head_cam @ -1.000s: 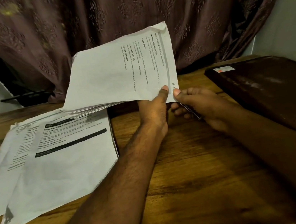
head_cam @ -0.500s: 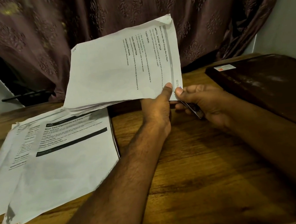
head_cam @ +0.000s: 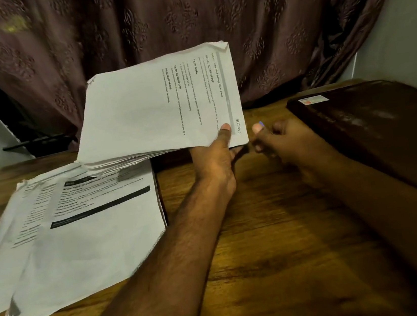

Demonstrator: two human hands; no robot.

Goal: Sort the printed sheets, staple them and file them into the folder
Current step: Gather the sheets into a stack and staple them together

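Observation:
My left hand [head_cam: 216,162] grips a stack of printed sheets [head_cam: 156,111] by its near right corner, thumb on top. The stack is lifted and tilted up off the wooden table [head_cam: 279,241], and its top page reads "SECTION 1". My right hand [head_cam: 287,142] is blurred, just right of that corner and apart from the paper. Its fingers are curled around a small dark stapler that the fist mostly hides; a bluish tip shows by the thumb. More printed sheets [head_cam: 80,241] lie fanned on the table at the left. A dark brown folder [head_cam: 384,134] with a white label lies shut at the right.
A patterned dark curtain [head_cam: 183,15] hangs behind the table's far edge. A pale wall [head_cam: 404,39] rises at the right behind the folder. Bare wood shows between the loose sheets and the folder.
My right hand has come off the corner of the held stack and shifted a little to the right. The stack stays raised in my left hand.

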